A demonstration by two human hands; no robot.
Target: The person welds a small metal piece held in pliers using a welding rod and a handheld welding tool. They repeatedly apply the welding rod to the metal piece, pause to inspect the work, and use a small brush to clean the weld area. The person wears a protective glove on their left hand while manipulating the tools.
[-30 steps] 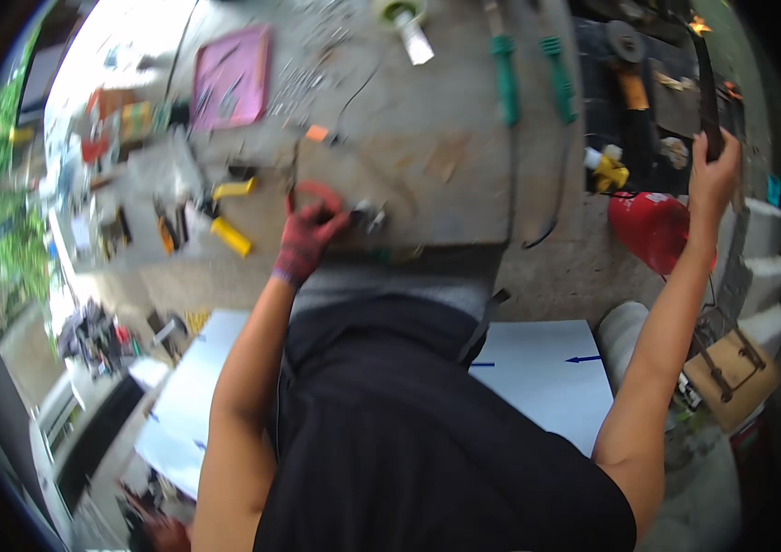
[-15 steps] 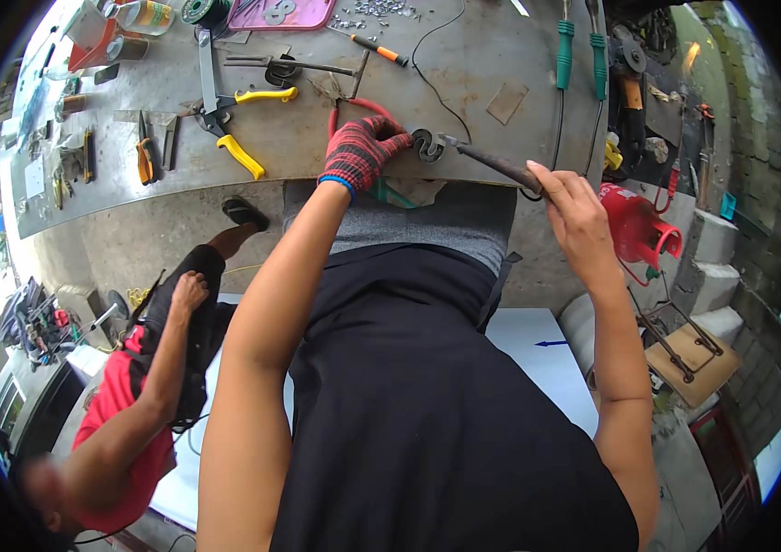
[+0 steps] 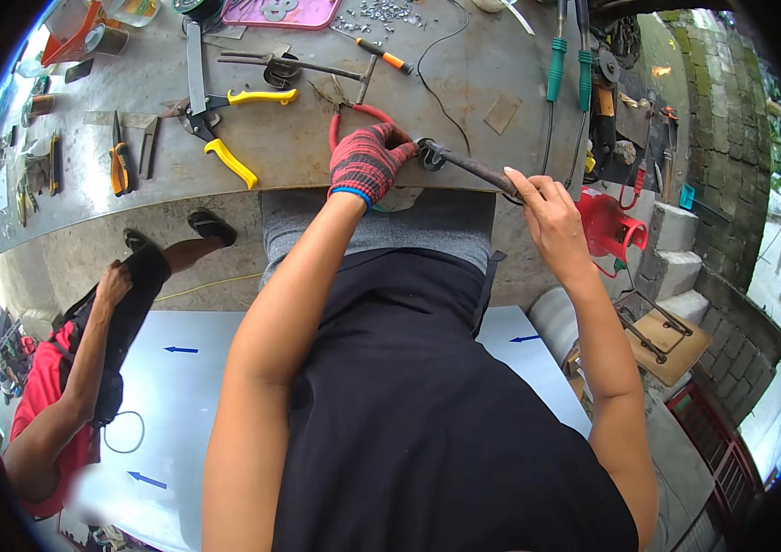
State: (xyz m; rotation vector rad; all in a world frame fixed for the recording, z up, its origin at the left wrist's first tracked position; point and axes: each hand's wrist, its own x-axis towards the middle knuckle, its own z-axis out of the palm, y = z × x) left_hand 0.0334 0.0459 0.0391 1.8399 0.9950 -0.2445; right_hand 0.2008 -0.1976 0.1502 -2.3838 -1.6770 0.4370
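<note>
My left hand [image 3: 367,161], in a red and grey knit glove, is closed over a small metal piece at the front edge of the grey metal workbench [image 3: 298,156]; the glove hides most of the piece. My bare right hand [image 3: 542,207] grips the handle of a long dark metal tool [image 3: 469,167]. The tool's head touches the gloved fist. Red-handled pliers [image 3: 354,112] lie just behind my left hand.
Yellow-handled snips [image 3: 229,129], an orange-handled screwdriver [image 3: 381,55], green-handled tools [image 3: 556,55] and a pink tray [image 3: 280,13] lie on the bench. A red container [image 3: 607,225] stands at my right. A person in red [image 3: 59,386] crouches at lower left by a white sheet [image 3: 179,386].
My right hand came back from the far right with the dark tool and set its head against my gloved left hand. The view dropped, and the crouching person came into sight.
</note>
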